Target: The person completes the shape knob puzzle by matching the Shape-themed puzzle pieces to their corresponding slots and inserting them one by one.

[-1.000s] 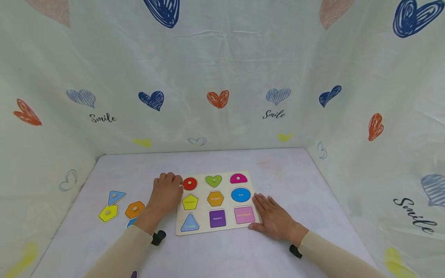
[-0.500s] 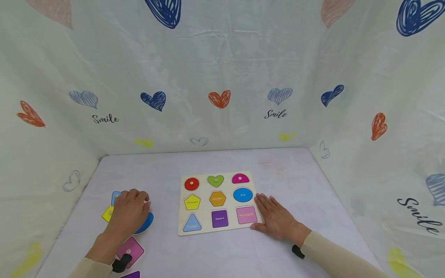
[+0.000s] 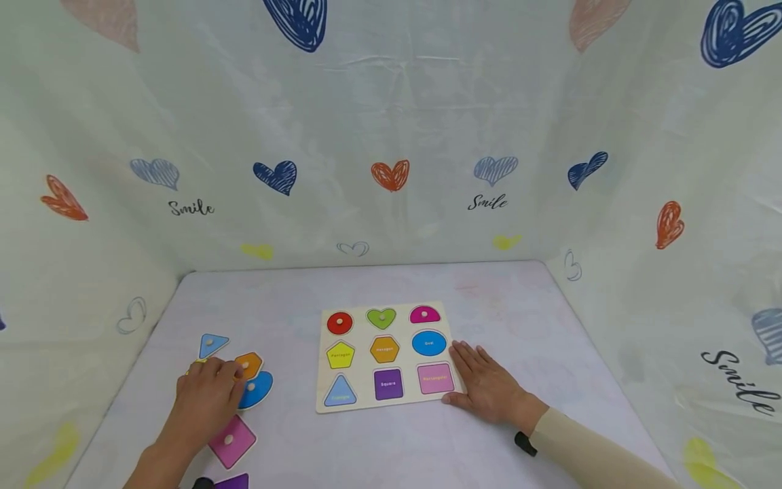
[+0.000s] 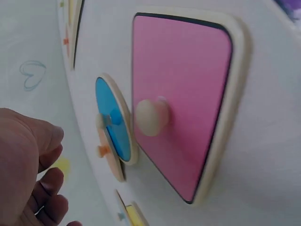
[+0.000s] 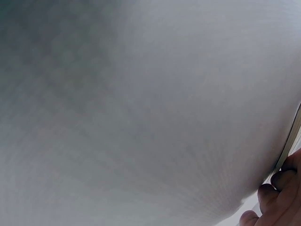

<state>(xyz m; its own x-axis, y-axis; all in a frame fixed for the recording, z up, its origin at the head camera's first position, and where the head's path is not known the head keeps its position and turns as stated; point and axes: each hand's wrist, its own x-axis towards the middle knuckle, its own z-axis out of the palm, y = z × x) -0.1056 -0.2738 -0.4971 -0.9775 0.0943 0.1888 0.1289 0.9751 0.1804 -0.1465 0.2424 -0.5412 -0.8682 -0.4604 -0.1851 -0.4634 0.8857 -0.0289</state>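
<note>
My left hand (image 3: pixel 208 401) hovers over the loose shape pieces on the left, its fingers loosely bent; the left wrist view shows nothing between them. Mostly covered by it in the head view is the yellow pentagon piece (image 4: pixel 135 215). Around the hand lie a light-blue triangle piece (image 3: pixel 212 345), an orange hexagon piece (image 3: pixel 252 361), a blue oval piece (image 3: pixel 258 392) and a pink rectangle piece (image 3: pixel 233 445), each knobbed. My right hand (image 3: pixel 489 387) rests flat, fingertips against the right edge of the wooden shape board (image 3: pixel 360 401).
Seated in the board's top row are a red circle (image 3: pixel 334 329), a green heart (image 3: pixel 374 317) and a magenta half circle (image 3: pixel 435 316), all knobbed. A purple piece (image 3: pixel 233 482) lies at the bottom edge of view. Heart-printed cloth (image 3: pixel 391 231) stands behind the table.
My left hand has left the board's upper left corner, swung left to the loose pieces, then shifted from above the orange hexagon towards the yellow pentagon. The right hand has stayed put.
</note>
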